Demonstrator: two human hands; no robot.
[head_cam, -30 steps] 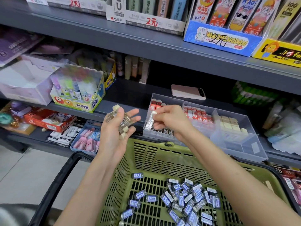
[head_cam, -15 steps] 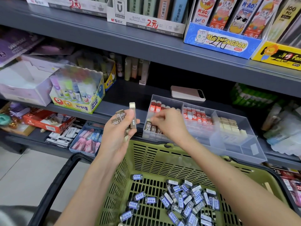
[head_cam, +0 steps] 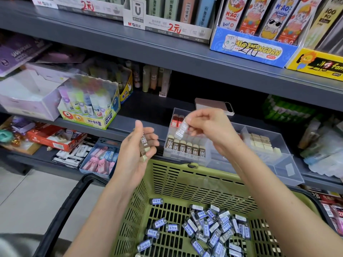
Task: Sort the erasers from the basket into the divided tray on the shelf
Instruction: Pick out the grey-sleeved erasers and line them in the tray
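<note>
My left hand (head_cam: 137,151) grips a few brown-sleeved erasers (head_cam: 144,147) above the green basket's (head_cam: 185,165) far-left corner. My right hand (head_cam: 211,128) pinches one blurred eraser (head_cam: 181,129) just above the left compartment of the clear divided tray (head_cam: 278,164) on the shelf. A row of brown 2B erasers (head_cam: 185,149) stands in that compartment, with red erasers (head_cam: 177,120) behind them. Cream erasers (head_cam: 259,143) fill a compartment to the right. Several blue-labelled erasers (head_cam: 204,229) lie on the basket floor.
A phone (head_cam: 213,106) lies on the shelf behind the tray. A glue-stick box (head_cam: 89,108) stands to the left, and a blue tray of pink erasers (head_cam: 102,160) sits on the lower shelf. The basket's black handle (head_cam: 61,210) hangs left. The upper shelf (head_cam: 167,51) overhangs.
My right hand dipped into the tray's left compartment with an eraser, then rose and now pinches another one above it. My left hand holds fewer erasers and has turned edge-on.
</note>
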